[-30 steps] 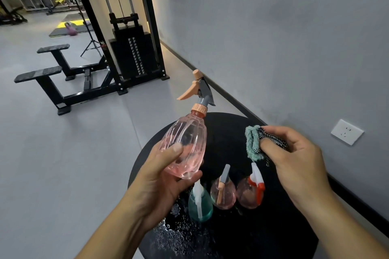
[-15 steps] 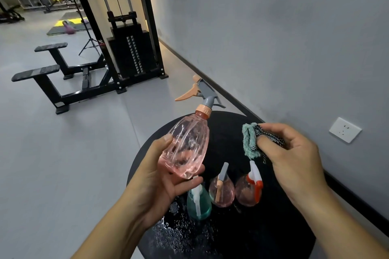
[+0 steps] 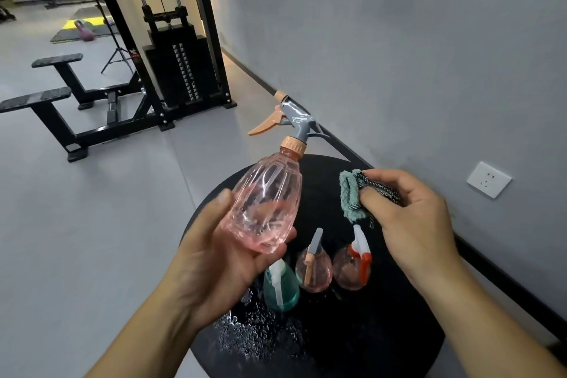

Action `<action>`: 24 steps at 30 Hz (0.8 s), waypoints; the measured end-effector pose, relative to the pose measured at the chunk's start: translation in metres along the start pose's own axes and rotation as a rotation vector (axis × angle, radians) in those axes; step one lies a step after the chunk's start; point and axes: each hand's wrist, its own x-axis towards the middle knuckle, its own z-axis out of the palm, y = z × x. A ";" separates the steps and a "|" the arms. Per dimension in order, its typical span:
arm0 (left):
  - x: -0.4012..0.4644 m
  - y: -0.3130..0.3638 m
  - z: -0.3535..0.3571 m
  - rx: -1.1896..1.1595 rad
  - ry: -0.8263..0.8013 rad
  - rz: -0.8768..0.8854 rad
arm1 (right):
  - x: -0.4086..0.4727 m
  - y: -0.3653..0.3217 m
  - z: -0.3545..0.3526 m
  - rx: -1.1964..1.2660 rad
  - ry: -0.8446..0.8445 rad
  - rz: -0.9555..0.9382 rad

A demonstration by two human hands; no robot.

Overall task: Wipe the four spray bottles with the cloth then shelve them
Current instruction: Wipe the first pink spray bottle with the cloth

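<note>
Holding tight, the left hand [image 3: 221, 258] wraps its fingers round the big pink spray bottle [image 3: 265, 204], tipped in the air above the round black table [image 3: 383, 331]. Beside it, not touching, the right hand [image 3: 411, 218] pinches the folded cloth [image 3: 352, 196]. Three small bottles [image 3: 313, 270] wait below near water drops [image 3: 254, 334]. A wet bottle could slip and knock them over.

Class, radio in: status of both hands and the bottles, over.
Left hand holds pink bottle aloft. Right hand grips cloth, apart from it. Three bottles wait on black table. Nothing between.
</note>
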 end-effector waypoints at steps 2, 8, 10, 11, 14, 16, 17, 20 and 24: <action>0.002 -0.001 0.000 0.041 0.032 0.010 | 0.000 0.000 0.000 -0.002 0.003 0.000; 0.003 -0.003 -0.002 0.156 0.132 -0.002 | 0.000 -0.001 0.001 -0.011 0.005 0.003; 0.003 -0.004 -0.003 0.215 0.159 0.004 | 0.000 -0.001 0.001 -0.013 0.007 0.004; 0.003 -0.005 -0.003 0.238 0.166 0.007 | 0.000 -0.001 0.001 -0.013 0.009 0.004; 0.003 -0.006 -0.004 0.297 0.152 0.002 | 0.000 -0.003 0.001 0.000 0.018 -0.008; 0.003 -0.007 -0.004 0.349 0.125 -0.001 | 0.001 -0.005 0.000 0.022 0.014 -0.020; 0.004 -0.007 -0.005 0.377 0.107 -0.002 | 0.001 -0.007 -0.001 0.035 0.008 -0.026; 0.004 -0.009 -0.003 0.417 0.052 -0.022 | 0.003 -0.017 -0.002 0.055 0.000 -0.082; 0.003 -0.015 0.000 0.452 0.002 -0.055 | 0.001 -0.027 -0.005 -0.018 0.005 -0.196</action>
